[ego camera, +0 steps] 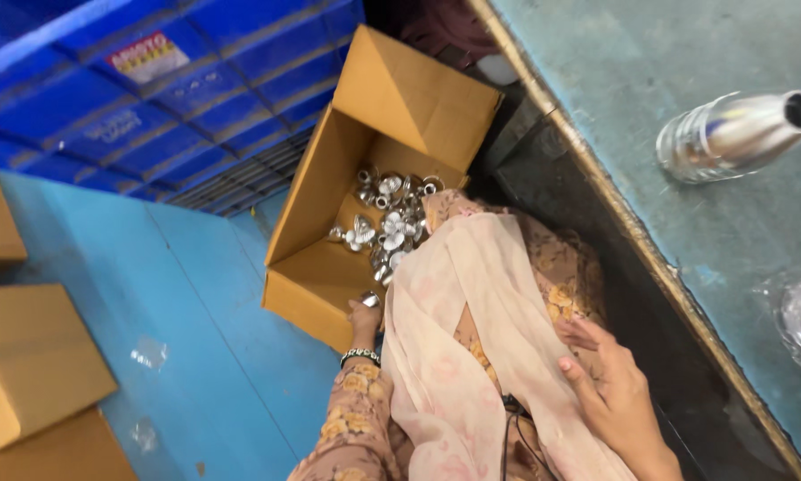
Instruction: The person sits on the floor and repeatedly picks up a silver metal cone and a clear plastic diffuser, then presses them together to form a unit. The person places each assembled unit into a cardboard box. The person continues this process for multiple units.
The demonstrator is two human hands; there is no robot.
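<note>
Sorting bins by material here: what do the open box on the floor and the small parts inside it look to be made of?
The box looks like plain brown corrugated cardboard: matte, with folded flaps. The small parts look like polished metal, silvery with bright glints, though shiny plated plastic cannot be ruled out.

Left hand [365, 318]: reaches down and away from the body, fingers curled, back of the hand up.
Left wrist: wears a beaded bracelet [360, 356]; floral sleeve [351, 419] covers the forearm.
Right hand [609, 383]: lies flat, fingers spread, palm down.
</note>
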